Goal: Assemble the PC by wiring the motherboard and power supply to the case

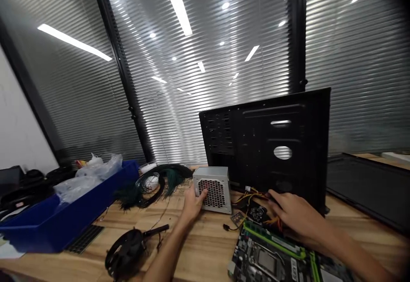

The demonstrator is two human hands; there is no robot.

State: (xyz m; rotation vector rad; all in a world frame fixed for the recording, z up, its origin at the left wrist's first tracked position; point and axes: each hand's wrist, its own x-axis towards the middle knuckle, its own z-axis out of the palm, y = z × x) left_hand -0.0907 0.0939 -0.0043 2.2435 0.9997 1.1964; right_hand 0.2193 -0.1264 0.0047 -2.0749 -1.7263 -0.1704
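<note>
A silver computer power supply (214,192) with a honeycomb grille stands on the wooden table. My left hand (192,203) grips its left side, thumb on the grille. At the right, my right hand (290,209) is closed on the yellow and orange power cables (251,194) that come from the power supply. Its fingertips are partly hidden by the back of the hand. Below lies a green and black motherboard (265,256) with a processor in its socket. A small black fan (257,213) sits between the motherboard and the power supply.
Behind stands a black computer case (265,145) on its edge. On the left are a blue bin (60,218) with plastic bags, a round black fan (126,252) and a bundle of dark green wires (160,184). A flat black panel (368,188) lies at right.
</note>
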